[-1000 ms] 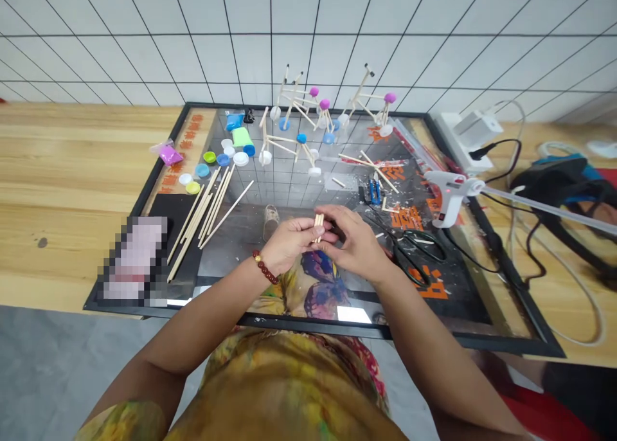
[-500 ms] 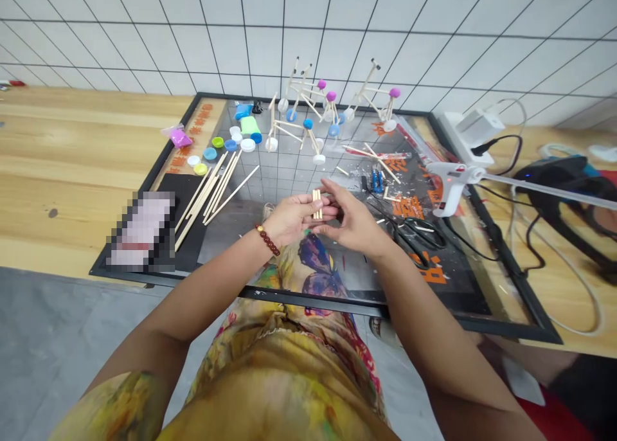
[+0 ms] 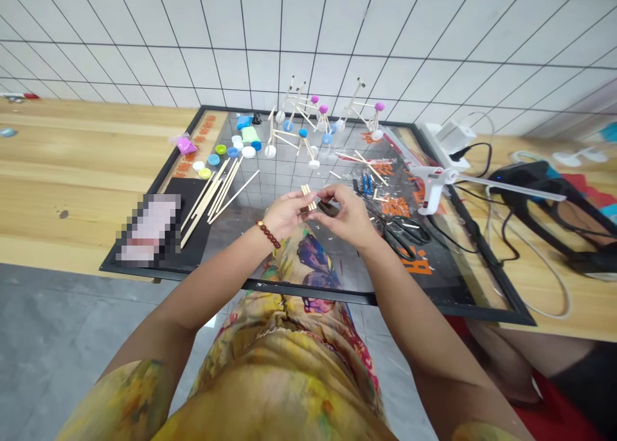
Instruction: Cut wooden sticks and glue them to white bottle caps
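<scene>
A few short wooden sticks (image 3: 309, 197), lined up side by side, are pinched between the thumb and fingers of my left hand (image 3: 284, 216). Just right of them, my right hand (image 3: 350, 217) curves with thumb and fingers apart; its thumb tip is close to the left fingers, and whether they touch I cannot tell. Both hands are over the glass tabletop with a black frame (image 3: 308, 290). Long wooden sticks (image 3: 219, 187) lie to the left. Beyond the hands stand stick models with round clay pieces, one with a blue ball (image 3: 303, 134).
At the right are black-handled scissors (image 3: 400, 238), a white glue gun (image 3: 434, 187), a power strip (image 3: 446, 148) and cables. Clay packs and coloured lids (image 3: 214, 160) sit at the back left, near a blurred-out flat item (image 3: 152, 225). A tiled wall (image 3: 308, 29) rises behind.
My right hand has drawn slightly away from the short sticks, and its fingers no longer overlap the left ones. The sticks have tilted in my left hand. The camera view has shifted.
</scene>
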Tool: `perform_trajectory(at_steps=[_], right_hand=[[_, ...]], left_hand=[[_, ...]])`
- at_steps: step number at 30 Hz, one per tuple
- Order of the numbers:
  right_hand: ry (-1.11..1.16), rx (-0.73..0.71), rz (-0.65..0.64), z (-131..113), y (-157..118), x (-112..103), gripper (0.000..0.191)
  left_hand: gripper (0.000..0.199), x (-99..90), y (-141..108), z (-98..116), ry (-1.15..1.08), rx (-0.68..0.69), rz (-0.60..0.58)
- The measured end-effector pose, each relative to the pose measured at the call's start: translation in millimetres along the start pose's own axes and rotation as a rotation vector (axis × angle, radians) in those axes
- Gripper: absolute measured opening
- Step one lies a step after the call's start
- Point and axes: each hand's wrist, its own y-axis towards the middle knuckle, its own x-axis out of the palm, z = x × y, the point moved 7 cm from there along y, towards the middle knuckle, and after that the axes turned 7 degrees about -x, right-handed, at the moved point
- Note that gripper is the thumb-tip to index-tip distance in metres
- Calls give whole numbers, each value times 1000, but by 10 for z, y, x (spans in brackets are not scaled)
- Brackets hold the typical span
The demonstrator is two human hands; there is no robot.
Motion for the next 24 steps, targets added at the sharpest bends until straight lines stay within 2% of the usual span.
perform_trajectory(at_steps=[8, 11, 15, 20, 22, 24], right_hand=[[173, 74, -26, 24, 4, 87, 31], [150, 100, -18, 20, 12, 84, 32], [115, 168, -10, 61, 13, 83, 39], [182, 219, -7, 139, 8, 92, 39], [133, 236, -7, 170, 0, 66, 33], [19, 215, -16, 168, -3, 29, 25]], left_hand=[[18, -30, 13, 23, 11, 1, 24], [18, -18, -4, 49, 80, 48, 12], [21, -55, -14, 118, 165, 144, 59], [22, -84, 1, 167, 215, 168, 80], [21, -102, 5, 205, 307, 203, 109], [15, -109, 1, 275, 484, 298, 146]])
